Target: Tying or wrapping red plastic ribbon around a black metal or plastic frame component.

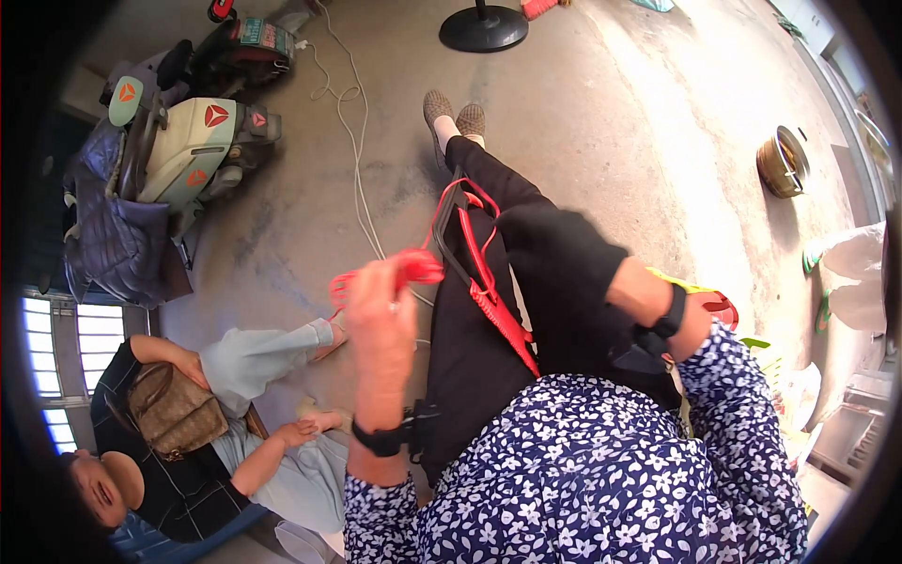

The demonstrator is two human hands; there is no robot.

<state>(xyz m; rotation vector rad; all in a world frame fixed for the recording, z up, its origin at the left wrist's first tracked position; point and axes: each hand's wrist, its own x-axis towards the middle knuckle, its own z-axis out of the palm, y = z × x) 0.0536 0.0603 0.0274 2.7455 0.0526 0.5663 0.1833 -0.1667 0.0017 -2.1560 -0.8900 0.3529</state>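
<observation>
My left hand [381,301] is closed around a looped bundle of red cord [423,267], and the motion smears it a little. From the bundle a strand runs up to a black angular frame [445,230] lying over my lap. Red cord is wound on this frame, and a ribbed red band [505,324] slants from it toward my waist. My right hand [554,246] reaches in beside the frame. It appears as a blurred black shape, perhaps gloved or covered, and its fingers cannot be made out.
A person sits at the lower left with a brown handbag [177,411]. Beyond stand a pale scooter [193,146] and a white cable [357,160] on the floor. A round black base [483,30] is ahead, and a bucket [783,164] stands far right.
</observation>
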